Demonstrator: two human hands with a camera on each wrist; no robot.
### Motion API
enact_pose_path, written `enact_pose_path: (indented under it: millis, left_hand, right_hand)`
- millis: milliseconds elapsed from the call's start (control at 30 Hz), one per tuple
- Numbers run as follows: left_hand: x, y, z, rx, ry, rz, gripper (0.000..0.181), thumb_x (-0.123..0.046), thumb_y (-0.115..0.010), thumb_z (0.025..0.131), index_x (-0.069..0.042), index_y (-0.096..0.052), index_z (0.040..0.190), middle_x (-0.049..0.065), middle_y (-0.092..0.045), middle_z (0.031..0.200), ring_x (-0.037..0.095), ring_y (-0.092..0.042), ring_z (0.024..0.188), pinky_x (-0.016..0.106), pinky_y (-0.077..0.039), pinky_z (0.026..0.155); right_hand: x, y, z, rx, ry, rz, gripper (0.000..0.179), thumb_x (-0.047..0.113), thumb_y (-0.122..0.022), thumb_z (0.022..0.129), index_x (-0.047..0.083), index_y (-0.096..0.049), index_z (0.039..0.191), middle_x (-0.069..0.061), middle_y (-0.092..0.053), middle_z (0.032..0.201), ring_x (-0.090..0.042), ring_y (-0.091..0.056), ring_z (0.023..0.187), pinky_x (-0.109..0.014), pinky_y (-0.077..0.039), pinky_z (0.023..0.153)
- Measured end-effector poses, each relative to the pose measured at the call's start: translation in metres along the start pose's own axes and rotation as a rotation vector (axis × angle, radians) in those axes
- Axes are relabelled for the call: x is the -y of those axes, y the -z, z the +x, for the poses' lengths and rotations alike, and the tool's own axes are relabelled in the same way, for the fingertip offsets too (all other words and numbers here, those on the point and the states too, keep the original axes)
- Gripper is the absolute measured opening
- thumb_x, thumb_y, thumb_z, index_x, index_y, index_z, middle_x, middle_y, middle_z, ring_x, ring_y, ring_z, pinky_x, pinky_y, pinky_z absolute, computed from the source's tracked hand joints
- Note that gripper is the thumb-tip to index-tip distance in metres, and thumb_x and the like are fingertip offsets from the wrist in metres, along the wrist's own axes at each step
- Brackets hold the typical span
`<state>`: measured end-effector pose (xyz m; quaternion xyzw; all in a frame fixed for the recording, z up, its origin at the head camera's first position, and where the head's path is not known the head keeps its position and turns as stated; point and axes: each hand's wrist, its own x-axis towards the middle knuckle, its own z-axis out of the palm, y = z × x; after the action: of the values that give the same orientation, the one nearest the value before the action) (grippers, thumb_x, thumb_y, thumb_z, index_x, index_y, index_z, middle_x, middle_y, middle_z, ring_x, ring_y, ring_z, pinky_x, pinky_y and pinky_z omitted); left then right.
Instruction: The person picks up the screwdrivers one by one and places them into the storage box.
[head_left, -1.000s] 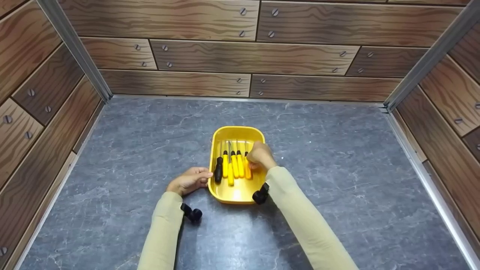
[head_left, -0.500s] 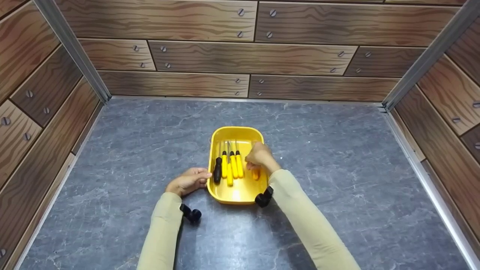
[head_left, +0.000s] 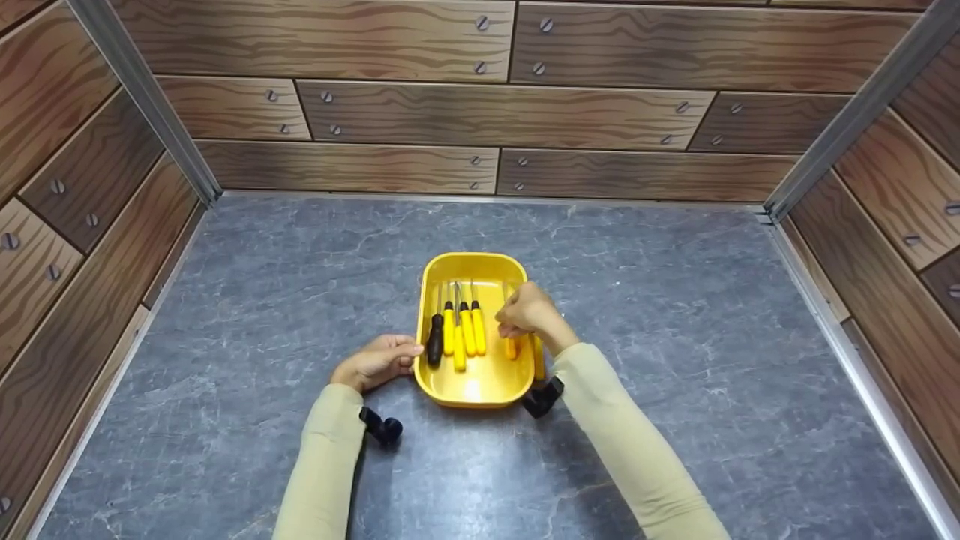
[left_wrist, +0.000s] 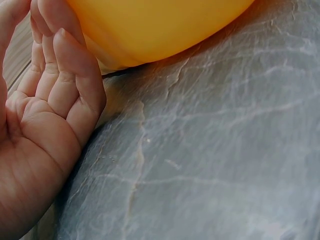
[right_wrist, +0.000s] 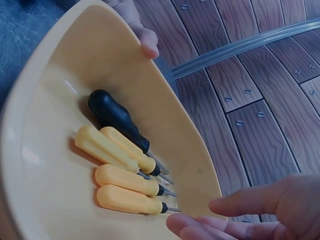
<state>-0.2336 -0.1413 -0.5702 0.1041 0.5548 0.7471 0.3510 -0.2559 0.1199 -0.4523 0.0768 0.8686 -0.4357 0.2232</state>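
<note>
A yellow tray [head_left: 472,264] of screwdrivers is steadied on the grey counter [head_left: 675,337] while one is handled at its right side.

In the head view, the left hand [head_left: 375,362] is laid relaxed against the tray's left wall, and the right hand [head_left: 529,315] is curled over the tray's right side, above a yellow-handled screwdriver [head_left: 511,346]; whether it is actually pinched cannot be told, and a slip would be risked by a loose grip. In the left wrist view, straight fingers [left_wrist: 70,65] are pressed to the tray's outer wall, so the tray could be slid if pressure is lost. In the right wrist view, the right fingers [right_wrist: 250,202] are seen extended and nothing is seen held; a black-handled screwdriver [right_wrist: 112,117] and four yellow ones [right_wrist: 125,182] are lined up inside, and this row could be knocked askew.
</note>
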Motion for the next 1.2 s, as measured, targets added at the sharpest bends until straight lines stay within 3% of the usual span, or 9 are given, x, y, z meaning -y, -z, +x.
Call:
enact_pose_path:
  millis: [133,333,467,733,1200]
  left_hand:
    - [-0.004,-0.003,0.000,-0.061,0.053,-0.002,0.008,-0.010,-0.057,0.093,-0.013,-0.061,0.086,-0.008,-0.067,0.076,0.003,-0.062,0.072,0.021,-0.055,0.075]
    - [-0.007,-0.006,-0.002,-0.071,0.055,-0.012,0.011,-0.005,-0.050,0.095,-0.010,-0.059,0.091,-0.005,-0.070,0.081,0.005,-0.067,0.077,0.022,-0.056,0.077]
    - [-0.006,-0.006,-0.001,-0.081,0.060,-0.016,0.013,-0.005,-0.050,0.094,-0.011,-0.060,0.090,-0.005,-0.070,0.081,0.005,-0.067,0.076,0.022,-0.056,0.076]
    - [-0.005,-0.004,-0.001,-0.075,0.060,-0.011,0.012,-0.005,-0.051,0.095,-0.011,-0.061,0.091,-0.005,-0.070,0.081,0.005,-0.066,0.076,0.022,-0.056,0.077]
    - [-0.005,-0.005,-0.001,-0.090,0.072,0.001,0.012,-0.007,-0.053,0.094,-0.012,-0.062,0.089,-0.006,-0.069,0.079,0.005,-0.064,0.074,0.023,-0.056,0.077]
  right_hand:
    - [-0.003,0.003,-0.002,-0.001,0.015,0.017,0.015,0.000,-0.062,0.085,-0.011,-0.069,0.093,0.000,-0.061,0.051,-0.006,-0.059,0.044,-0.028,-0.061,0.062]
    - [-0.008,0.005,-0.004,0.020,0.025,0.040,0.017,0.000,-0.062,0.085,-0.012,-0.068,0.095,-0.006,-0.067,0.061,-0.007,-0.062,0.048,-0.030,-0.061,0.064]
    - [-0.010,0.006,-0.006,0.024,0.027,0.052,0.018,-0.001,-0.060,0.086,-0.013,-0.067,0.097,-0.006,-0.066,0.063,-0.008,-0.063,0.049,-0.032,-0.061,0.067]
    - [-0.016,0.013,-0.009,0.039,0.053,0.063,0.022,0.004,-0.060,0.088,-0.014,-0.066,0.100,-0.002,-0.063,0.060,-0.006,-0.063,0.051,-0.022,-0.057,0.054]
    - [-0.027,0.027,-0.012,0.034,0.077,0.157,0.023,0.005,-0.061,0.088,-0.012,-0.065,0.103,0.003,-0.063,0.057,-0.005,-0.063,0.050,-0.023,-0.059,0.057]
